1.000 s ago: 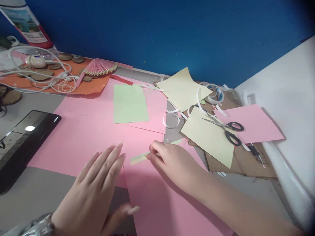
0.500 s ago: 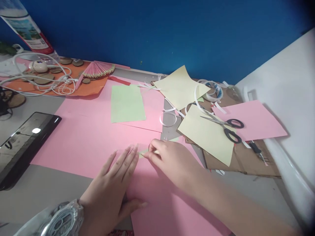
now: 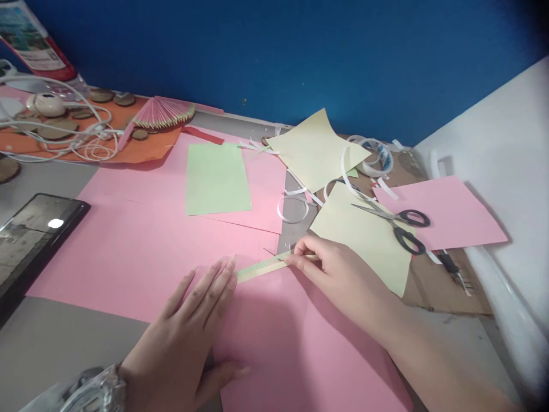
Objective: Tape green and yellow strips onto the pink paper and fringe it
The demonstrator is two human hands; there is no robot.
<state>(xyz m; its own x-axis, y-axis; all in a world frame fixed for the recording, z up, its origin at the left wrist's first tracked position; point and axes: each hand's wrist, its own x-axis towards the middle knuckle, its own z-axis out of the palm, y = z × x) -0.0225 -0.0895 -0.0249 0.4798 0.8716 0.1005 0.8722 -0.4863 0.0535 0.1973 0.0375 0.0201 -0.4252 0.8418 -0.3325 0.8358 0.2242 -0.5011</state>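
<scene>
Right hand (image 3: 328, 266) pinches the narrow, pale green-and-yellow paper strip (image 3: 261, 269)! Left hand (image 3: 189, 326) lies flat, fingers slightly spread, at its end; strip's at two o'clock from that palm, over flat pink paper (image 3: 338, 360).

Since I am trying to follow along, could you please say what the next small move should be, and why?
Probably slide the right hand along the narrow strip, away from the left hand, whose fingertips lie at one end, seemingly steadying it; the right pinches it partway, with some strip showing beyond.
</scene>
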